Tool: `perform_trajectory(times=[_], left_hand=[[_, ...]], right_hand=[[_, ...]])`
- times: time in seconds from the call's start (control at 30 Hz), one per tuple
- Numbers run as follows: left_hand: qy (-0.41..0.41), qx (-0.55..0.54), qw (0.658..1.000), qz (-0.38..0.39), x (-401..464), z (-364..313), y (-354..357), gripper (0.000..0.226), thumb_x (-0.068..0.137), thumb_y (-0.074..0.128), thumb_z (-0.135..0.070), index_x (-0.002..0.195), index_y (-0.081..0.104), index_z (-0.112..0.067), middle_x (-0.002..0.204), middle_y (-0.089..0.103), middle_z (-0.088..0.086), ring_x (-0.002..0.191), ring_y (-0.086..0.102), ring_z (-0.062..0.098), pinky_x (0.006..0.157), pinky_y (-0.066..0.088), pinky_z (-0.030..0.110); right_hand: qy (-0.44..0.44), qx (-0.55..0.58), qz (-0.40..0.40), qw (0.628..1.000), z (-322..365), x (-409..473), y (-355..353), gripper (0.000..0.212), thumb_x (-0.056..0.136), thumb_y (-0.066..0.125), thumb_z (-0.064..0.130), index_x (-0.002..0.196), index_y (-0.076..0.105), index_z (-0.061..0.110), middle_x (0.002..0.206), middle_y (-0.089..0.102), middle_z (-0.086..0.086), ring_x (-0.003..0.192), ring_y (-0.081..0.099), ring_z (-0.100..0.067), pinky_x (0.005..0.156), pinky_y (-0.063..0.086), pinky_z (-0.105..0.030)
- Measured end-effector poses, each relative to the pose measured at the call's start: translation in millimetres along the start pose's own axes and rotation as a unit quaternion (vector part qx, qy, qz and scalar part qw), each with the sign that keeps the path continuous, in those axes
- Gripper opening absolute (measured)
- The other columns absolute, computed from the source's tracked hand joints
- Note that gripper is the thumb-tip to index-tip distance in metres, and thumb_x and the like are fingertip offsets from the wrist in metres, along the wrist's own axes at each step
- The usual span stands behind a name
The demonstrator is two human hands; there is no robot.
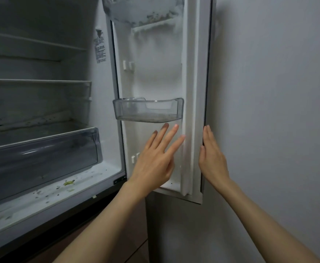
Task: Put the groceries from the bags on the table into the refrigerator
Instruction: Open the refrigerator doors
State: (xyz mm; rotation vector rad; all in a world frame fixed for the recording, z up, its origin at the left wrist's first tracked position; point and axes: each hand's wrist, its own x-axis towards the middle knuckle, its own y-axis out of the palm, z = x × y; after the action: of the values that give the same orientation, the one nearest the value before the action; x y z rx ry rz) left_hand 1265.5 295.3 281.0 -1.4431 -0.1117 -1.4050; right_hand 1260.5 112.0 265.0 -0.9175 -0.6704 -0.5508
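Observation:
The refrigerator stands open in front of me, its white door (190,76) swung out to the right. My left hand (156,158) is spread flat with fingers apart against the door's inner panel, just below a clear door bin (147,110). My right hand (211,158) rests with its fingers straight on the door's outer edge, beside the grey wall. Neither hand holds anything. No bags or groceries are in view.
Inside the fridge are glass shelves (38,81) and a dark clear crisper drawer (41,154), all without food. Crumbs and a green scrap (69,182) lie on the fridge floor. A grey wall (273,92) runs close on the right of the door.

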Motion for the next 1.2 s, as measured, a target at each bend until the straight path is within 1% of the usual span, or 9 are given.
perform_trajectory(times=[0.07,0.2,0.33,0.43,0.53,0.63,0.83,1.0,1.2], left_hand=[[0.008,0.018,0.999,-0.045,4.1,1.0,-1.3,0.063,0.082,0.046,-0.005,0.143,0.031,-0.011,0.153,0.024,0.014,0.142,0.019,0.028,0.115,0.021,0.049],[-0.036,0.061,0.994,-0.084,13.7,3.1,0.9,0.063,0.083,0.043,-0.009,0.143,0.025,-0.009,0.151,0.021,0.013,0.142,0.017,0.032,0.113,0.019,0.053],[-0.095,0.102,0.989,-0.039,21.1,8.7,6.4,0.071,0.083,0.046,-0.016,0.147,0.016,-0.01,0.155,0.014,0.01,0.143,0.006,0.032,0.114,0.009,0.054],[-0.094,0.108,0.99,-0.017,25.4,9.7,10.7,0.078,0.083,0.054,-0.016,0.148,0.013,-0.013,0.156,0.007,0.007,0.144,0.002,0.03,0.114,0.007,0.056],[-0.094,0.109,0.99,0.002,30.6,6.5,12.1,0.08,0.081,0.057,-0.017,0.149,0.014,-0.014,0.157,0.009,0.005,0.144,0.002,0.029,0.113,0.007,0.057],[-0.087,0.109,0.99,0.029,35.9,3.8,14.1,0.078,0.082,0.057,-0.019,0.148,0.017,-0.013,0.157,0.012,0.007,0.144,0.004,0.031,0.113,0.009,0.057],[-0.065,0.113,0.989,0.073,47.0,3.5,15.6,0.07,0.091,0.048,-0.028,0.149,0.013,-0.014,0.158,0.004,0.005,0.145,-0.002,0.028,0.115,0.002,0.056],[-0.06,0.087,0.99,0.088,32.8,10.4,19.1,0.065,0.091,0.043,-0.03,0.148,0.015,-0.02,0.158,0.007,0.004,0.145,-0.003,0.024,0.114,0.002,0.057],[-0.173,0.068,0.972,0.143,-44.7,46.0,10.9,0.058,0.089,0.028,-0.037,0.146,0.02,-0.025,0.156,0.017,0.005,0.145,0.004,0.023,0.115,0.004,0.051]], right_hand=[[0.031,0.056,0.008,0.998,-5.2,8.2,3.3,0.056,0.099,0.031,0.01,0.15,0.008,0.014,0.158,0.006,0.004,0.142,0.012,-0.004,0.108,0.01,-0.013],[0.066,0.104,0.037,0.992,-19.6,20.1,8.4,0.059,0.1,0.033,0.015,0.15,0.002,0.017,0.158,0.002,0.006,0.143,0.011,-0.008,0.107,0.01,-0.015],[0.05,0.125,0.043,0.99,-26.6,26.7,15.2,0.059,0.101,0.032,0.025,0.15,0.0,0.018,0.157,-0.006,0.009,0.136,0.001,0.005,0.104,0.006,-0.011],[0.038,0.13,0.068,0.988,-31.2,29.9,22.9,0.067,0.097,0.033,0.042,0.149,-0.005,0.022,0.155,-0.019,0.011,0.13,-0.008,0.01,0.107,0.005,-0.018],[0.035,0.11,0.085,0.99,-37.5,34.3,25.8,0.07,0.096,0.036,0.046,0.148,-0.007,0.026,0.154,-0.025,0.01,0.133,-0.008,0.006,0.107,0.01,-0.022],[0.033,0.077,0.084,0.993,-44.0,33.2,29.8,0.07,0.098,0.04,0.035,0.149,-0.007,0.025,0.155,-0.022,0.005,0.143,-0.004,-0.008,0.111,0.017,-0.028],[-0.066,0.029,0.097,0.993,-38.7,19.5,35.3,0.071,0.095,0.047,0.024,0.149,0.001,0.018,0.154,-0.013,0.007,0.143,-0.005,-0.008,0.115,0.01,-0.024],[-0.156,-0.029,0.129,0.979,-21.7,6.3,44.1,0.074,0.094,0.051,0.03,0.148,0.002,0.022,0.153,-0.01,0.004,0.145,-0.003,-0.019,0.117,0.009,-0.035],[-0.201,0.006,0.196,0.96,12.8,-20.1,91.8,0.066,0.091,0.032,0.045,0.146,-0.001,0.027,0.154,-0.002,0.002,0.144,-0.001,-0.016,0.115,0.006,-0.037]])
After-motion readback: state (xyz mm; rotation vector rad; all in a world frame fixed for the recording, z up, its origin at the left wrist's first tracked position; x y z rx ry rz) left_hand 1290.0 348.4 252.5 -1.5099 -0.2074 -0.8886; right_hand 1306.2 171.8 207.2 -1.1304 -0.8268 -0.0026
